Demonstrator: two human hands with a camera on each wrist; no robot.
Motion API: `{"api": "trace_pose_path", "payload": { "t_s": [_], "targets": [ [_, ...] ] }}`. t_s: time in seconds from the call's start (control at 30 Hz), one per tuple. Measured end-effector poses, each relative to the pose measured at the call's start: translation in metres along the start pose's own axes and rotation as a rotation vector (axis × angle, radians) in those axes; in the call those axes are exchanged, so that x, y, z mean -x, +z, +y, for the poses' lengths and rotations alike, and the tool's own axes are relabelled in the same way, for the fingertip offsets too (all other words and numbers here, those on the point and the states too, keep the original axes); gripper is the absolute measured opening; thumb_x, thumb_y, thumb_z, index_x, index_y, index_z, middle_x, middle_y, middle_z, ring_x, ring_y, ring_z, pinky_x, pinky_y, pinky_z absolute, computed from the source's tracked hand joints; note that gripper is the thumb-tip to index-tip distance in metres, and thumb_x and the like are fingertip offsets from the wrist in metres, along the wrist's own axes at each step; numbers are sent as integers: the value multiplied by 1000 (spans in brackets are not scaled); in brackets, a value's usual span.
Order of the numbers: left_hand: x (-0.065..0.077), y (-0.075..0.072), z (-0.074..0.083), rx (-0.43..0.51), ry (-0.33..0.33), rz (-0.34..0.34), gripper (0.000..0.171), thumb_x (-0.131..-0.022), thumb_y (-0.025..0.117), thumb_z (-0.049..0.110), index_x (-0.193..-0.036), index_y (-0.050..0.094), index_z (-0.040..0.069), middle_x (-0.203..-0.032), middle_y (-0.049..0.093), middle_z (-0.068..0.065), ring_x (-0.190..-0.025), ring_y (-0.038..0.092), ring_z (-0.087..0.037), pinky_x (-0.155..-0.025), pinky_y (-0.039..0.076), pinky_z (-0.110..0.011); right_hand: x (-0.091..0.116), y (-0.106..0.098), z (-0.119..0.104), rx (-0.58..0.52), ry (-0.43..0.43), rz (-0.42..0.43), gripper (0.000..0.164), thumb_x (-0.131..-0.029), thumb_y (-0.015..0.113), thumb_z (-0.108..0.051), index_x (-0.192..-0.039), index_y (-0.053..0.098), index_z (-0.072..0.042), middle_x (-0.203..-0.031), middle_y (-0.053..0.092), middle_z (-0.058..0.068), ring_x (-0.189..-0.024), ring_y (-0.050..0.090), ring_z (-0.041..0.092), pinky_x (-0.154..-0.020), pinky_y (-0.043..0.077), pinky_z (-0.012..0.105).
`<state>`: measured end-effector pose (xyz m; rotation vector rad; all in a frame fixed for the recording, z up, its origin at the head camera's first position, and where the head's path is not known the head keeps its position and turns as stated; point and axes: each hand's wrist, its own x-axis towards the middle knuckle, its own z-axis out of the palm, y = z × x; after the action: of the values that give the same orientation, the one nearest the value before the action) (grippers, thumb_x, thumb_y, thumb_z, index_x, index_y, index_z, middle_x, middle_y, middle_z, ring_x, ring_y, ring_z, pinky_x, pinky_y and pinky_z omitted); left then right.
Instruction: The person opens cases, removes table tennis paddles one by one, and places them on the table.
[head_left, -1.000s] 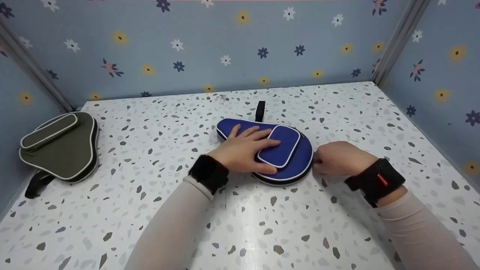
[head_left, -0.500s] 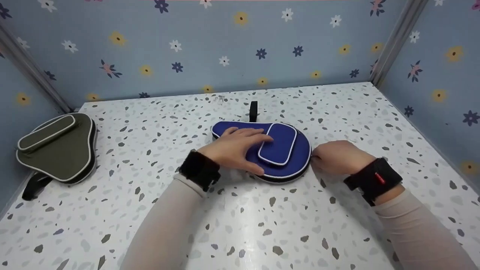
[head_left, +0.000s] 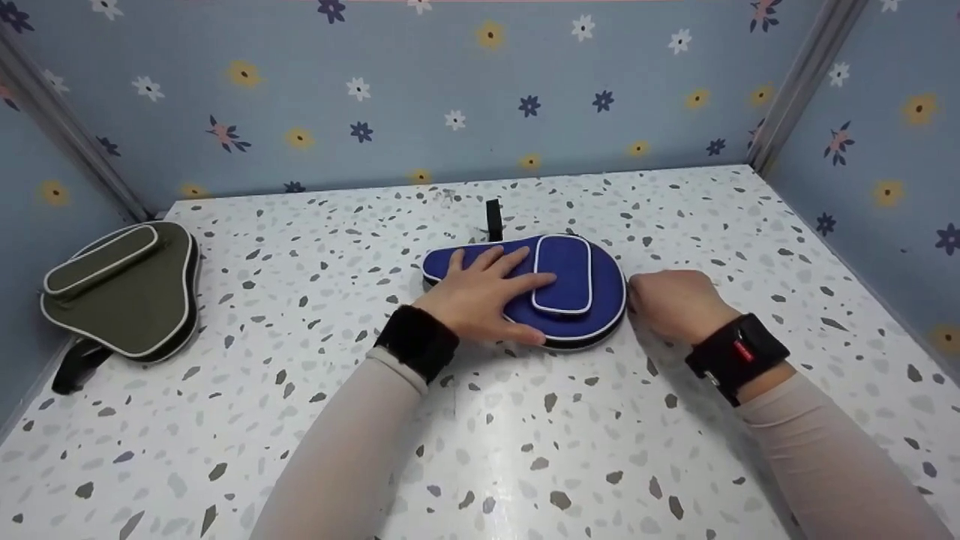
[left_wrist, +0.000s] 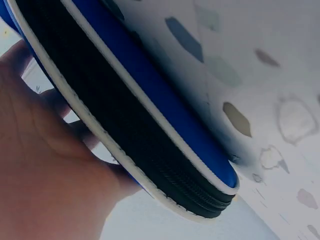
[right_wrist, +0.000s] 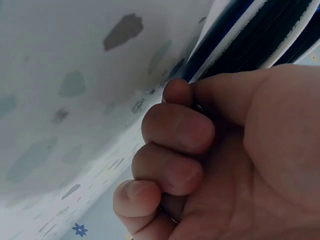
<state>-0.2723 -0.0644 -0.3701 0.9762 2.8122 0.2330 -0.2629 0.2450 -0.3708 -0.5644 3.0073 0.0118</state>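
A blue table tennis bat case (head_left: 566, 326) with white piping lies on the speckled table, its rounded end to the right. My left hand (head_left: 480, 296) rests on its narrower side with fingers spread, one fingertip on the raised front pocket (head_left: 562, 274). In the left wrist view, the black zipped side (left_wrist: 135, 125) of the case runs past the palm. My right hand (head_left: 675, 304) is at the rounded end, fingers curled, pinching the zipper pull (right_wrist: 199, 107) between thumb and index finger. Most of that pull is hidden by the fingers.
An olive green case (head_left: 135, 300) of the same shape lies at the table's left side, its black strap (head_left: 79, 364) hanging toward the front. A black strap loop (head_left: 493, 220) sticks out behind the blue case. Flower-patterned panels (head_left: 420, 90) enclose the back and sides.
The blue case has turned slightly, its strap loop shifting left. My left hand loosened, then spread over the case again. My right hand has moved a little away from me along the edge.
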Motion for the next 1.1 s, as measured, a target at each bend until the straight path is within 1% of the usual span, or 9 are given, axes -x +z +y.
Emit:
{"api": "trace_pose_path", "payload": {
  "t_s": [0.07,0.27,0.5,0.7,0.93,1.1],
  "targets": [
    [1,0,0,10,1,-9,93,-93,66,82,-173,31,49,-186,10,-2,-169,8,-39,-127,4,-77,-1,1,0,2,-5,7,23,-107,59,-16,-86,63,-8,-74,62,8,-66,60,31,-67,57,55],
    [1,2,0,12,-4,-10,93,-93,66,82,-173,32,48,-186,10,-2,-169,9,-38,-127,5,-77,-1,2,-1,15,-27,20,26,-107,60,-17,-83,64,-8,-72,61,8,-64,60,30,-66,57,56],
    [1,0,1,11,-2,0,92,-94,67,81,-173,33,48,-185,12,-2,-169,11,-39,-127,6,-77,4,-1,-4,28,-56,8,30,-105,60,-15,-75,59,-11,-67,58,5,-60,56,27,-59,55,53],
    [-1,1,1,11,-10,-4,92,-93,67,82,-172,33,49,-185,11,-1,-169,10,-38,-127,5,-77,9,-5,-10,19,-59,-16,30,-104,61,-17,-74,63,-12,-70,62,5,-62,61,28,-64,57,55],
    [0,1,1,23,-13,-2,92,-93,68,81,-172,34,49,-185,12,-1,-169,10,-38,-128,5,-76,14,-9,-15,7,-70,-59,31,-106,57,-19,-78,68,-11,-72,65,5,-65,63,27,-66,58,54],
    [0,2,1,24,-19,-1,92,-93,69,81,-172,34,49,-185,12,0,-169,9,-38,-128,5,-76,16,-12,-18,3,-81,-78,31,-105,56,-18,-77,67,-11,-74,66,6,-67,63,27,-68,58,54]
  ]
}}
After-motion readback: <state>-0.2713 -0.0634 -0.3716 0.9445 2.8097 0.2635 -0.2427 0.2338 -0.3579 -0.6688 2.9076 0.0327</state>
